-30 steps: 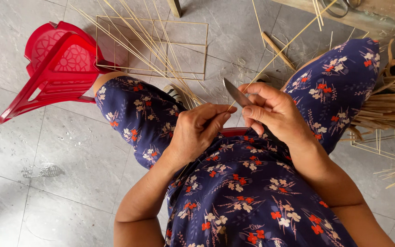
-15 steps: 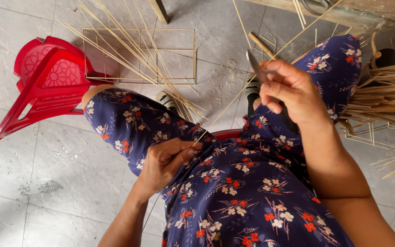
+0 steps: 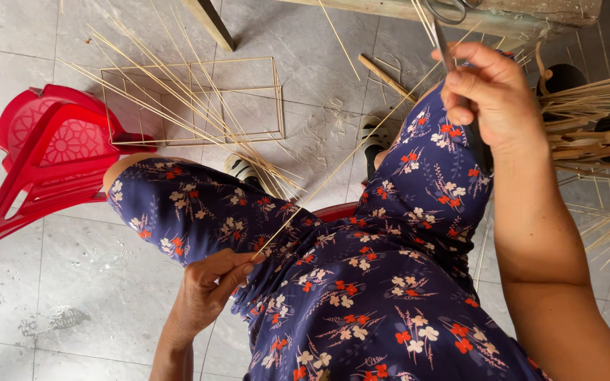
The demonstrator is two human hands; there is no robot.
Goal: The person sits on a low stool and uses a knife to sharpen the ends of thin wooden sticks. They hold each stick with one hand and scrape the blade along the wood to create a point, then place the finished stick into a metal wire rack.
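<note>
A red plastic chair (image 3: 44,159) can be seen tipped over on the grey tiled floor (image 3: 72,282), left side. Just beside it, a box-shaped frame of thin sticks (image 3: 192,102) is laid on the tiles, with a loose fan of thin bamboo strips (image 3: 171,92) spread across it. A wooden table leg (image 3: 210,22) is planted at the top edge. Off to the right, a big pile of split bamboo strips (image 3: 594,120) is heaped up. A short wooden stick (image 3: 387,79) is left lying near the top middle.
</note>
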